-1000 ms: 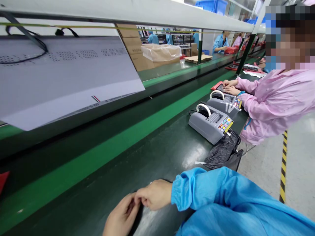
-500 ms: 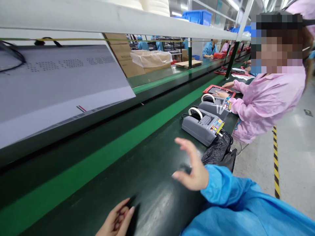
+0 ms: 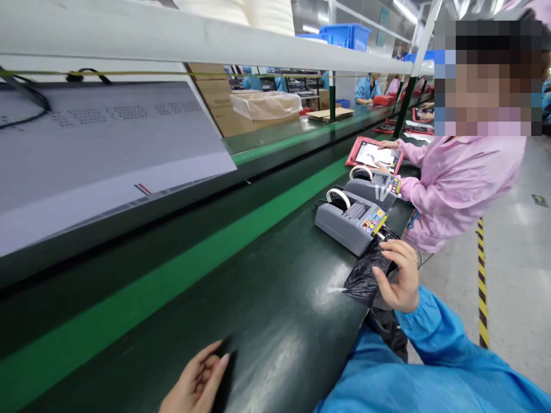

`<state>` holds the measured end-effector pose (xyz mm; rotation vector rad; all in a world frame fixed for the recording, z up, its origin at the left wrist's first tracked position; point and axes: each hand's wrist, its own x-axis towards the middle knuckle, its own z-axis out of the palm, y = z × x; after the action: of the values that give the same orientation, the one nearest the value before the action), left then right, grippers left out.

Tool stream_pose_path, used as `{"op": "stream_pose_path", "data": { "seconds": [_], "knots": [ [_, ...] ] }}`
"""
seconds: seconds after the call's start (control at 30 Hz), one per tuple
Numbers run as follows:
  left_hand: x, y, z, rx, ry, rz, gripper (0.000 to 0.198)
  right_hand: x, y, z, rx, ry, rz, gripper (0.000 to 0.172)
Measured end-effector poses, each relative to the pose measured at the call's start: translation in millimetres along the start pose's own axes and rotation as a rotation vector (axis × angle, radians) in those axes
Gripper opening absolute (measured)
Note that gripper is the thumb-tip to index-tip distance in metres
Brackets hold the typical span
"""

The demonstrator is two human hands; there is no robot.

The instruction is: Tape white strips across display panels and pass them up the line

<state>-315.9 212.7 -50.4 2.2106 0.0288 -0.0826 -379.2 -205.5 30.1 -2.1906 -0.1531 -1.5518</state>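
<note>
My left hand (image 3: 196, 378) is low in the picture, above the dark green bench top (image 3: 202, 310). Its thumb and index finger are apart, the other fingers are curled in, and nothing shows between them. At the right, my right hand (image 3: 399, 278) is open beside a black plastic bag (image 3: 368, 275) that hangs over the bench edge; thumb and fingers are apart and empty. Whether it touches the bag I cannot tell. Just beyond the bag stands a grey tape dispenser (image 3: 350, 221) with a white ring on top, and a second dispenser (image 3: 374, 186) sits behind it.
A person in pink (image 3: 465, 183) at the right handles a tablet-like panel in a red frame (image 3: 374, 155). A white shelf beam (image 3: 181, 40) crosses overhead. A large white sheet (image 3: 107, 149) hangs at the left. Cardboard boxes (image 3: 267, 109) stand across the line.
My right hand has moved right, from over the bench to beside the black bag. My left hand has barely moved. The person in pink has tilted up the red-framed panel.
</note>
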Motion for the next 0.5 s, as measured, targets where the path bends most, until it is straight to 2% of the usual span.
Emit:
{"op": "stream_pose_path", "data": {
  "seconds": [0.07,0.13,0.23,0.3,0.4,0.5],
  "knots": [
    [-1.3,-1.9,5.9,-0.013,0.020,0.016,0.079,-13.6,13.5,2.6,-0.102,-0.028,0.028,0.026],
    [-0.9,-7.1,12.6,-0.024,0.042,0.031,0.079,-24.1,41.1,5.2,-0.189,0.031,0.231,0.016],
    [0.9,-18.1,20.8,-0.018,0.057,0.050,0.077,-36.8,87.3,10.0,-0.150,-0.046,0.601,0.037],
    [2.1,-24.9,24.3,-0.005,0.062,0.057,0.075,-44.5,106.1,15.2,-0.039,-0.136,0.807,0.051],
    [3.4,-31.5,27.3,0.016,0.063,0.065,0.072,-53.7,111.0,27.2,0.140,-0.200,1.053,0.061],
    [4.0,-34.3,29.1,0.025,0.062,0.082,0.070,-58.4,103.2,40.4,0.255,-0.210,1.183,0.062]
  ]
}}
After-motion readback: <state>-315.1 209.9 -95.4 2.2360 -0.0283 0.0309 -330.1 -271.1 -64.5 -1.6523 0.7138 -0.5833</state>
